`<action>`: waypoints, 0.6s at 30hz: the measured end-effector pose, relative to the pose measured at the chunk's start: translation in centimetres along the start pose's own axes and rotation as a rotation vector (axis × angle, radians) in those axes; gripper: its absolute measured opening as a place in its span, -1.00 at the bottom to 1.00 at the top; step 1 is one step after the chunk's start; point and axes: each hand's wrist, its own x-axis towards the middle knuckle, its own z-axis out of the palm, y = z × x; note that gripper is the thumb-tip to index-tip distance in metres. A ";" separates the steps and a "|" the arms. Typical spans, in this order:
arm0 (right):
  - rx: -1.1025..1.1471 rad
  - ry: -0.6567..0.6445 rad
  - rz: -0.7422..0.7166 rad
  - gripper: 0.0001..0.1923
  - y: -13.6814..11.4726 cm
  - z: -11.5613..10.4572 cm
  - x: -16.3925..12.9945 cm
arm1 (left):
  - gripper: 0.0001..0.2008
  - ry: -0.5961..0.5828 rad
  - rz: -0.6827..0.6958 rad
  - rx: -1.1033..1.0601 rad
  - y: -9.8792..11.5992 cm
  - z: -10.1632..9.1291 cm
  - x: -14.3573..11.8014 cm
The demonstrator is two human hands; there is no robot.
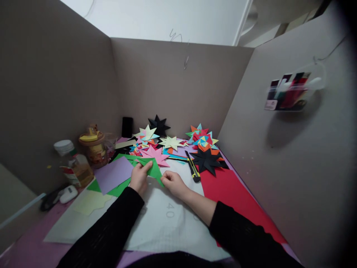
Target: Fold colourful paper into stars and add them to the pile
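Observation:
A folded piece of green paper (154,171) is held up over the white sheet (167,230). My left hand (139,178) grips its left part, with the thumb lying on top. At its lower right corner, my right hand (173,183) pinches the pointed end between thumb and fingers. Just behind the green paper lies a pink folded paper star (156,154). To the left of my left hand, a lilac sheet (114,175) rests on more green paper (119,189).
A yellow and black utility knife (193,168) lies beside a black paper star (208,160). Red paper (237,201) covers the right side. At left stand a bottle (75,165), a yellow-lidded cup (95,149) and a white earbud case (68,194). Grey panels (181,85) enclose the table.

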 end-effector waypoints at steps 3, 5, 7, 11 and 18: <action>-0.003 0.027 -0.017 -0.83 0.3 0.0 0.1 | -0.64 0.035 0.018 -0.027 0.1 -0.2 0.4; -0.011 0.053 -0.028 -0.84 0.6 -0.1 0.1 | -0.65 0.062 0.038 -0.035 0.0 -0.4 0.8; -0.016 0.079 -0.040 -0.84 0.8 -0.3 0.2 | -0.65 0.072 0.037 -0.035 -0.2 -0.5 1.0; 0.008 0.119 -0.045 -0.82 1.0 -0.7 0.4 | -0.62 0.083 0.011 -0.023 -0.3 -0.5 1.0; 0.011 0.157 -0.073 -0.77 0.5 -1.0 0.2 | -0.53 0.108 0.070 0.059 0.1 -1.1 1.4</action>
